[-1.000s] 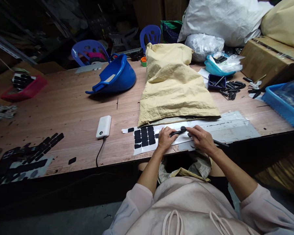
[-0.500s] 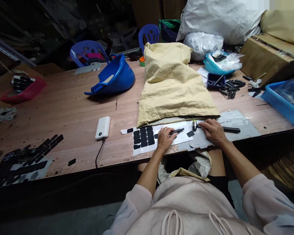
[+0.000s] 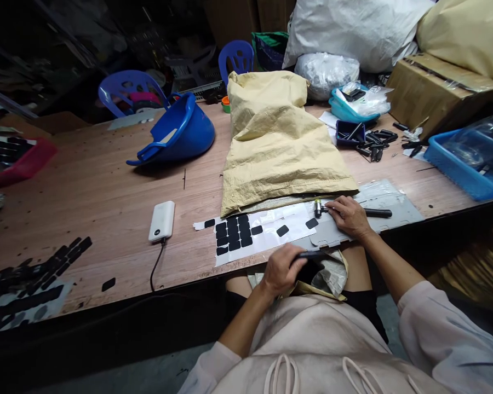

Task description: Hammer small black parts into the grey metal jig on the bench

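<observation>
My left hand is closed round a thin black part, held just off the table's near edge above an open bag in my lap. My right hand rests on the table with its fingers closed on a small hammer, whose metal head points left and whose black handle sticks out to the right. A white backing sheet with several black rectangular pads lies between the hands and the table edge. A grey sheet lies under the hammer.
A yellow woven sack lies behind the sheet. A white power bank with a cable sits left of it, a tipped blue basin farther back. Black parts pile at the left edge. Blue trays, a cardboard box and bags fill the right.
My left hand has drawn back from the sheet to the table's near edge, carrying the thin black part. My right hand has stayed on the hammer. The view has shifted slightly.
</observation>
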Action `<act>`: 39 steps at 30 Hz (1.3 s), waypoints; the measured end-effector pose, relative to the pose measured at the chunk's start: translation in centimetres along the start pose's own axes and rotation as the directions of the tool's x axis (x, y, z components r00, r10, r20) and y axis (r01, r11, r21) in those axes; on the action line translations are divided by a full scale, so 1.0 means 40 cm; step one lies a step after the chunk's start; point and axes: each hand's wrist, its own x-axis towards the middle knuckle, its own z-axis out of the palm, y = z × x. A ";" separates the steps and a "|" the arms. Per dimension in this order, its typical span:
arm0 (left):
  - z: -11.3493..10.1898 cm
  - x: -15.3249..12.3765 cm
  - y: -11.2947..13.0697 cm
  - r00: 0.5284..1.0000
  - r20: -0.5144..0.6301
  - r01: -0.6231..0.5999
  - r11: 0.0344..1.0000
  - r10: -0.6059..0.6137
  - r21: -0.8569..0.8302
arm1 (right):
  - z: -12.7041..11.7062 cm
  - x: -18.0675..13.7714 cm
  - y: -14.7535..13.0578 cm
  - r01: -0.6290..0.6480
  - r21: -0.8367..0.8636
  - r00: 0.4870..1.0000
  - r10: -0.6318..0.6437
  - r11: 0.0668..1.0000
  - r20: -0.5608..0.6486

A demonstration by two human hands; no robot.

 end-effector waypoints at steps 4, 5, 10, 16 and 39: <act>0.068 -0.106 0.005 0.977 0.155 0.142 0.989 -0.148 0.051 | -0.001 0.000 0.000 -0.013 -0.002 1.000 0.013 1.000 0.022; 0.079 -0.119 -0.003 0.953 0.174 0.234 0.966 -0.250 0.109 | -0.002 0.001 -0.001 -0.015 0.001 1.000 0.015 1.000 0.027; 0.076 -0.124 -0.010 0.785 0.289 0.475 0.832 -0.548 0.288 | -0.002 0.000 -0.004 -0.013 -0.008 1.000 0.013 1.000 0.015; -0.013 0.036 0.049 0.928 0.170 0.339 0.941 -0.332 -0.014 | 0.002 0.000 -0.005 -0.003 -0.025 1.000 0.004 1.000 0.015; -0.168 0.589 -0.118 0.921 -0.154 0.385 0.785 -0.357 0.485 | -0.012 0.003 -0.018 -0.059 0.074 0.997 0.056 0.995 0.051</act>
